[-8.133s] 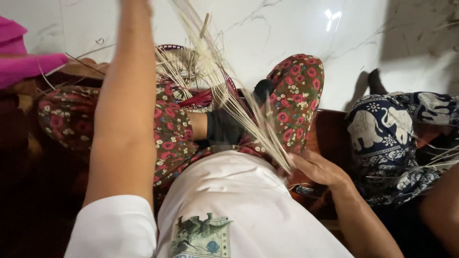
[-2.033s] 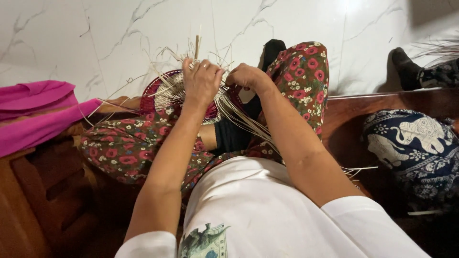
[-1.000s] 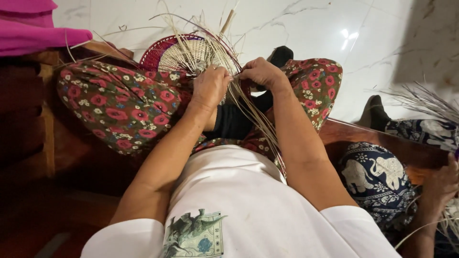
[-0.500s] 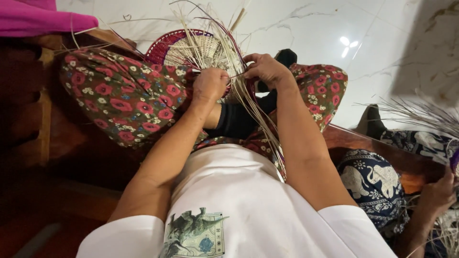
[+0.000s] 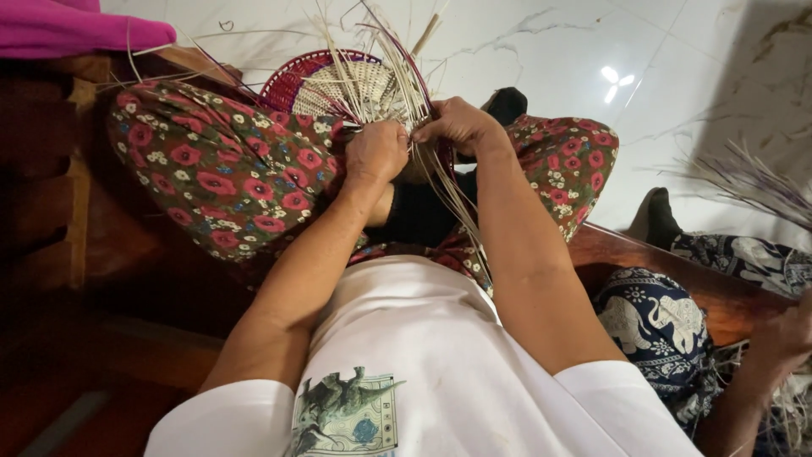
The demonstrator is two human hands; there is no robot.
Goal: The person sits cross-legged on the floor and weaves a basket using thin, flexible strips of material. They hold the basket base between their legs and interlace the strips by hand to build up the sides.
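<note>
Left hand [image 5: 376, 152] and right hand [image 5: 457, 125] pinching strands at the basket [image 5: 351, 89] rim (fingertips hidden, far edge cut off).

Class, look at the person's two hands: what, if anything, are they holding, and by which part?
Both the left hand and right hand grip the round woven piece at its near edge, fingers pinching the loose pale strands there.

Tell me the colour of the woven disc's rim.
Dark red rim around a pale straw centre; head view.
</note>
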